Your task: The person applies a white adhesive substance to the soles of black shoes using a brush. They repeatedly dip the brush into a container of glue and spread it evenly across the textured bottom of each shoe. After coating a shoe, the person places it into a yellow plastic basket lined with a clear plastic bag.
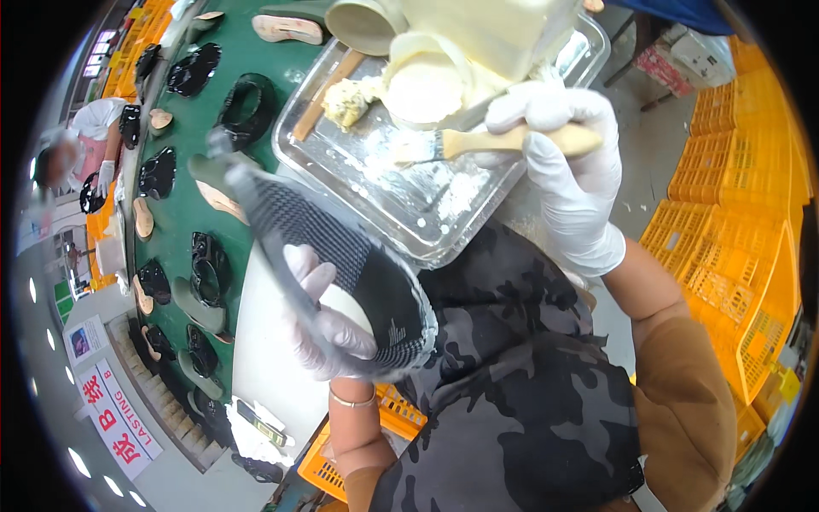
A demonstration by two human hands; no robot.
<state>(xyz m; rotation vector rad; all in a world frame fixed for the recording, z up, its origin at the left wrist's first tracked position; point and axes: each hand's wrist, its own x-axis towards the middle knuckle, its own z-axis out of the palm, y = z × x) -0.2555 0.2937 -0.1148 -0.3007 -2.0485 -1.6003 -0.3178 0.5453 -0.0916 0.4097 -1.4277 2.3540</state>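
My left hand, in a white glove, is closed round a dark shoe upper with a woven-pattern lining. White paste shows along the upper's edge near my lap. In my right hand, also gloved, is a brush gripped by its wooden handle. Its bristles are coated white and point left over a metal tray. White smears and drops cover much of that tray. A tub of creamy white paste stands in it, beside a wooden stick and a crusted yellowish lump.
Left of me runs a green conveyor belt carrying several black uppers and shoe lasts. Yellow crates are stacked at right; another crate sits below my left arm. A gloved co-worker is across the belt.
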